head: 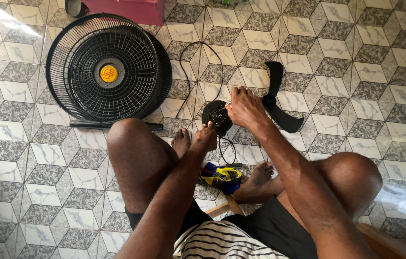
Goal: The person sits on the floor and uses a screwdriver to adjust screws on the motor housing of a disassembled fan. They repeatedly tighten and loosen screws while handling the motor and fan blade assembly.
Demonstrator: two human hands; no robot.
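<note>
The person sits low over the patterned tile floor [347, 62], knees wide, with a round black fan motor [217, 115] lying on the tiles between the feet, just ahead of the toes. Both hands meet on it. The left hand [205, 138] comes at it from the near side, fingers curled against its lower edge, steadying it. The right hand [245, 106] sits at its right rim, closed around something slim (a small tool, perhaps; it is too hidden to say). The motor lies flat, face up, so its axis points at the ceiling. The right hand is the nearer to its centre. A black fan blade [279, 103] lies just right of that hand, and the fan guards [109, 69] rest well off to the left.
</note>
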